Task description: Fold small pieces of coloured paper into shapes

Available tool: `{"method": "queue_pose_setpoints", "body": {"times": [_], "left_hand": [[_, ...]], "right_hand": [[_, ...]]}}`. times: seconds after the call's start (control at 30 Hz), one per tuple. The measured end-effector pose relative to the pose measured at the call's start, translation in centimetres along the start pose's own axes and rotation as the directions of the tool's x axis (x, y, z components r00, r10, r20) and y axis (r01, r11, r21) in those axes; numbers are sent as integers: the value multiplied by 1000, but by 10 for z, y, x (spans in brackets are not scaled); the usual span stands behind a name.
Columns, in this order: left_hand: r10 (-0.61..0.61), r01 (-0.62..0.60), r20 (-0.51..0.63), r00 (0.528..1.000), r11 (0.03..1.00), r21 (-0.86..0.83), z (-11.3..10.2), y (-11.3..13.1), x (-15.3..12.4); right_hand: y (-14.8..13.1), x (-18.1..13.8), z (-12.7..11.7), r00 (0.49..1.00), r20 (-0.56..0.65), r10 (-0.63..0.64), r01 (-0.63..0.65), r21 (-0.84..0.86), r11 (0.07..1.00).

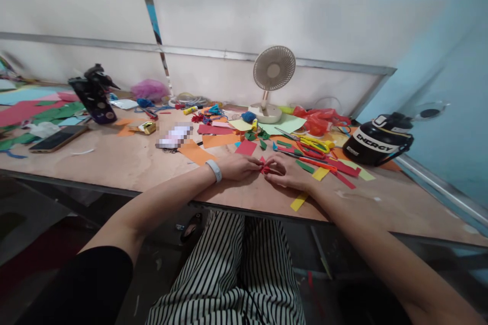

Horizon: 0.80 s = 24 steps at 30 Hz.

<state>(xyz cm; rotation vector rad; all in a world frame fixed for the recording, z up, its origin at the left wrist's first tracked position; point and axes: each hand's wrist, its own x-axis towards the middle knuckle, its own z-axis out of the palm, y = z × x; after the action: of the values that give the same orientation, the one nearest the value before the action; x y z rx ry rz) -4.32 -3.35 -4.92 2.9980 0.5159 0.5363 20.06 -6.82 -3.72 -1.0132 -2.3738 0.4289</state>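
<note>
Both of my hands rest on the wooden table (125,162) near its front edge, pinching a small folded red paper piece (265,167) between them. My left hand (240,166), with a white band on the wrist, holds its left side with closed fingers. My right hand (287,171) grips its right side, fingers curled. A red paper square (246,148) lies just behind my hands, and a yellow strip (299,201) lies by my right wrist.
Yellow-handled scissors (314,143), coloured paper strips and scraps lie to the right and behind. A small desk fan (271,78) stands at the back, a black ENERGY bottle (377,140) lies at right, a phone (57,138) and a black device (95,94) at left.
</note>
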Motion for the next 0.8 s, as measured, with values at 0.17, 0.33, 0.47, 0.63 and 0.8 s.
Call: {"method": "queue_pose_setpoints", "body": {"times": [0.17, 0.33, 0.47, 0.63, 0.8], "left_hand": [[13, -14, -19, 1000, 999, -42, 0, -2, 1], [11, -13, -31, 999, 998, -64, 0, -2, 2], [15, -17, -27, 1000, 997, -70, 0, -3, 1], [3, -4, -23, 1000, 997, -76, 1, -5, 1], [9, -11, -21, 1000, 996, -87, 2, -6, 1]], "right_hand": [[2, 3, 3, 1000, -14, -14, 14, 42, 999], [5, 4, 0, 1000, 5, 8, -9, 70, 998], [3, 2, -6, 1000, 22, -13, 12, 54, 998], [-3, 2, -3, 996, 4, -85, 85, -3, 996], [-5, 3, 1, 993, -29, -117, 116, -37, 993]]}}
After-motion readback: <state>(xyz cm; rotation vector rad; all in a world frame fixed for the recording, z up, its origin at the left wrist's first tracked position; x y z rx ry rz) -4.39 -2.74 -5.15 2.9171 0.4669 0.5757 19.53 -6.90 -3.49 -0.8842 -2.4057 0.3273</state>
